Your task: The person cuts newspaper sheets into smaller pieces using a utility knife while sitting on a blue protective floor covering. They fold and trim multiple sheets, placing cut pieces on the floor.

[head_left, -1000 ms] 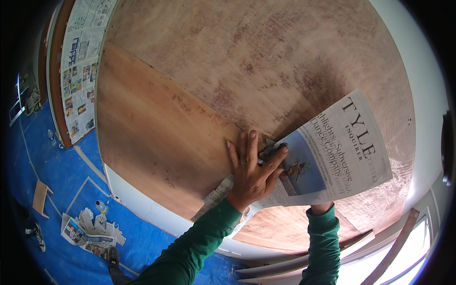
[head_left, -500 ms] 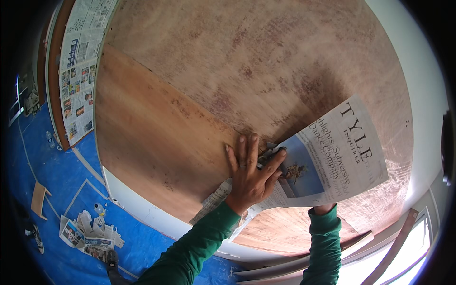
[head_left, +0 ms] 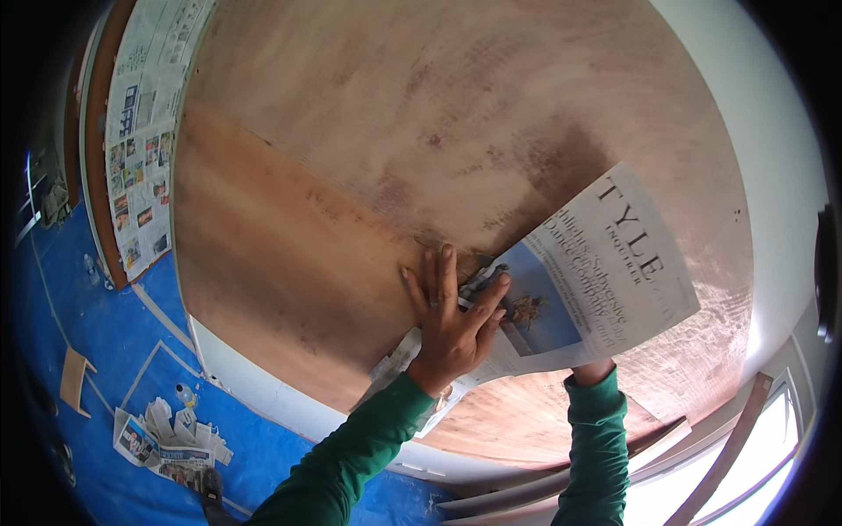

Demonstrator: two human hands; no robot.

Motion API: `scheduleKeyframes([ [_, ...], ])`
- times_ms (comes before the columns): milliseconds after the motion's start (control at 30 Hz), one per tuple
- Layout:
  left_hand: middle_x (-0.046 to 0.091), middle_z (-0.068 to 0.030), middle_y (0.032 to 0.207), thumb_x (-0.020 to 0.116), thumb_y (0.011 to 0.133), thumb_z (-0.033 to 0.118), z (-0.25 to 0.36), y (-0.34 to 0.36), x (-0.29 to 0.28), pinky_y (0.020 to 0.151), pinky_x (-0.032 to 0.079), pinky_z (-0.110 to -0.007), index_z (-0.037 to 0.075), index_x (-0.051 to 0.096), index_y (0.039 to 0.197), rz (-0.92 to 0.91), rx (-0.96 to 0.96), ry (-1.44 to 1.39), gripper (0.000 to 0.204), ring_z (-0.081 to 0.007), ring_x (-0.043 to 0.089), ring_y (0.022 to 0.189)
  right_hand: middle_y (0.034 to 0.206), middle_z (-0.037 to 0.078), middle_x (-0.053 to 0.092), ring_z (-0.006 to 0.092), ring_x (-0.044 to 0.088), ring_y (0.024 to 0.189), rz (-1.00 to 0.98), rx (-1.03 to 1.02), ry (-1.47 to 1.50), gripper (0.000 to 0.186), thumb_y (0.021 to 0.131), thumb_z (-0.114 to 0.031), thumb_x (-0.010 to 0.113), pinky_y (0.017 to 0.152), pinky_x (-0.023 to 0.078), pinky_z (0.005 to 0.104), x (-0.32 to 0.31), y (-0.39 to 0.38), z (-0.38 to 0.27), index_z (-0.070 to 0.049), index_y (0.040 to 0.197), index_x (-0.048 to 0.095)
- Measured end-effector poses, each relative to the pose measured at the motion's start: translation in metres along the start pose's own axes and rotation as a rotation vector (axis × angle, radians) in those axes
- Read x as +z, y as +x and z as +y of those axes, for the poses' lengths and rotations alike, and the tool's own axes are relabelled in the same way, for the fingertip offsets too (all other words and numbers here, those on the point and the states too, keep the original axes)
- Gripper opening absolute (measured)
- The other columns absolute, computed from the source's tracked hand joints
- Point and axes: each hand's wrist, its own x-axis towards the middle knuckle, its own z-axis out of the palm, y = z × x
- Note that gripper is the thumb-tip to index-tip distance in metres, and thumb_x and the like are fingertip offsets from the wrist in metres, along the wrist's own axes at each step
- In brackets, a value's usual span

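My left hand (head_left: 454,340) lies spread, palm down, on a large brown wooden panel (head_left: 289,237), near a seam between two boards. Its thumb and index finger rest over the crumpled edge of a newspaper sheet (head_left: 605,272) with a blue picture. From there the sheet fans out to the right, its far end standing off the wood. Behind the lower edge of this sheet is my right hand (head_left: 594,373), of which only the wrist area shows; its fingers are hidden. A further strip of newspaper (head_left: 396,359) sticks out beside my left wrist. Both arms wear green sleeves.
Blue sheeting (head_left: 272,438) covers the floor at lower left. On it lie loose newspapers (head_left: 175,443), a plastic bottle (head_left: 184,394) and a small wooden stool-like piece (head_left: 74,381). Newspaper masking (head_left: 140,149) hangs along the left. A curved wooden strip (head_left: 728,456) crosses the bright window at lower right.
The view has shifted slightly. The newspaper's upper corner has swung a little to the left. My left hand stays pressed in about the same place on the panel.
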Motion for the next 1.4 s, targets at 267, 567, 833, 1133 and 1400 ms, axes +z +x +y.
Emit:
scheduleKeyframes([
  [267, 0.021, -0.0325, 0.182, 0.053, 0.116, 0.046, 0.013, 0.078, -0.013, 0.126, -0.002, -0.083, 0.032, 0.058, 0.166, -0.162, 0.040, 0.174, 0.052, -0.0568, 0.013, 0.169, 0.134, 0.015, 0.074, 0.0330, 0.072, 0.118, 0.037, -0.029, 0.022, 0.044, 0.098, -0.020, 0.082, 0.092, 0.061, 0.0446, 0.006, 0.014, -0.008, -0.006, 0.139, 0.073],
  [567, 0.020, -0.0278, 0.184, 0.056, 0.113, 0.051, -0.003, 0.082, -0.027, 0.129, 0.002, -0.079, 0.033, 0.052, 0.170, -0.203, 0.109, 0.149, 0.060, -0.0514, 0.016, 0.170, 0.134, 0.015, 0.074, 0.0337, 0.072, 0.118, 0.065, -0.014, -0.009, 0.043, 0.098, -0.020, 0.082, 0.091, 0.061, 0.0452, 0.009, 0.014, -0.014, -0.006, 0.138, 0.074],
  [833, 0.020, -0.0271, 0.185, 0.073, 0.101, 0.055, -0.010, 0.084, -0.039, 0.129, 0.008, -0.077, 0.034, 0.047, 0.173, -0.263, 0.169, 0.206, 0.079, -0.0490, 0.018, 0.170, 0.129, 0.015, 0.078, 0.0347, 0.076, 0.115, 0.168, -0.208, -0.240, 0.040, 0.095, -0.018, 0.083, 0.095, 0.061, 0.0479, 0.006, 0.021, -0.018, -0.007, 0.133, 0.077],
  [1133, 0.021, -0.0260, 0.184, 0.072, 0.102, 0.060, -0.001, 0.092, -0.050, 0.129, 0.014, -0.075, 0.038, 0.053, 0.169, -0.266, 0.194, 0.273, 0.073, -0.0491, 0.017, 0.170, 0.132, 0.013, 0.077, 0.0344, 0.074, 0.118, 0.063, -0.191, -0.203, 0.041, 0.096, -0.021, 0.083, 0.097, 0.060, 0.0470, 0.006, 0.032, -0.014, -0.010, 0.135, 0.077],
  [1400, 0.022, -0.0074, 0.187, 0.097, 0.073, 0.057, -0.028, 0.177, -0.075, 0.136, 0.003, -0.079, 0.038, 0.060, 0.161, -0.535, 0.629, 0.208, 0.098, -0.0354, 0.016, 0.173, 0.131, 0.013, 0.077, 0.0346, 0.074, 0.117, 0.121, -0.206, -0.188, 0.041, 0.096, -0.022, 0.082, 0.097, 0.060, 0.0470, 0.011, 0.040, -0.014, -0.010, 0.135, 0.077],
])
